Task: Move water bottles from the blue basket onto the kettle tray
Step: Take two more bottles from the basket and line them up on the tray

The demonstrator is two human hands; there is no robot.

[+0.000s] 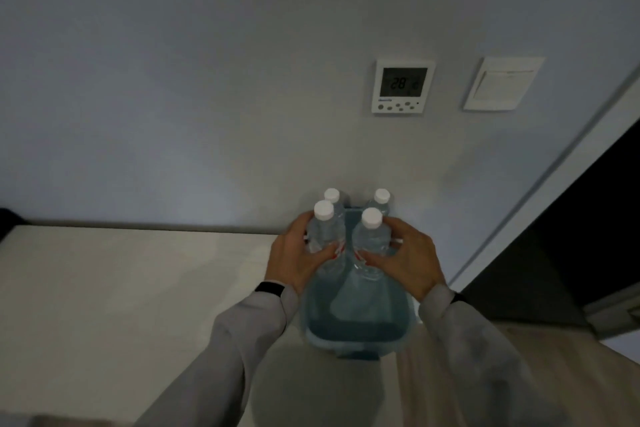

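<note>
A blue basket [356, 326] stands on the pale counter, close to the wall. Several clear water bottles with white caps stand upright at its far end. My left hand [294, 256] wraps around the left pair of bottles [325, 229], with its thumb across the front one. My right hand [408, 263] grips the right pair of bottles [372, 236] in the same way. The bottles' lower parts are hidden by my fingers and the basket wall. No kettle tray is in view.
The pale counter [121, 288] stretches to the left of the basket. On the wall above hang a thermostat [402, 86] and a light switch [502, 83]. A white door frame [540, 191] and a dark opening lie at the right.
</note>
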